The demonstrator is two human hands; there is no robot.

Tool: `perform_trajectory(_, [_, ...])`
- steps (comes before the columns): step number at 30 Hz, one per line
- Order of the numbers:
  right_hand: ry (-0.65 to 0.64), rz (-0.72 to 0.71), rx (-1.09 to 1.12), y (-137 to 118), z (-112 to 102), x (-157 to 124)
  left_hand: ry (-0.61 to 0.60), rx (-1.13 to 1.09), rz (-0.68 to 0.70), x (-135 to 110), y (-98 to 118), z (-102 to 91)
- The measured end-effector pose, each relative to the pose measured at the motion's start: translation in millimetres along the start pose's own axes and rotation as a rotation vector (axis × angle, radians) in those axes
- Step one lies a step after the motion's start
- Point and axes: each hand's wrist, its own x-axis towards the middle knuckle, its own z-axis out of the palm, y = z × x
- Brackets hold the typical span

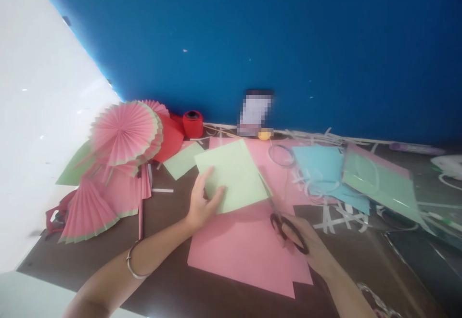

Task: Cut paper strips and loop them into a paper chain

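My left hand (pixel 202 204) pinches the near left edge of a light green paper sheet (pixel 234 172), thumb on top, and holds it just above the table. My right hand (pixel 306 246) grips black-handled scissors (pixel 285 224). Their blades point up toward the green sheet's right edge. Large pink paper sheets (pixel 245 250) lie flat under both hands on the dark brown table (pixel 169 284). A metal bangle sits on my left wrist.
Folded pink paper fans (pixel 124 133) with green rims pile up at the left, beside a red tape roll (pixel 193 123). Blue paper (pixel 321 166) and a green sheet in a plastic sleeve (pixel 378 178) lie to the right among white paper strips. A blue wall stands behind.
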Motion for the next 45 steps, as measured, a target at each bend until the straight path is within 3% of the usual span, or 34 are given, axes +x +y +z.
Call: perform_trajectory(45, [0.047, 0.064, -0.038, 1.2, 0.9, -0.1, 0.029, 0.026, 0.007, 0.8, -0.3, -0.4])
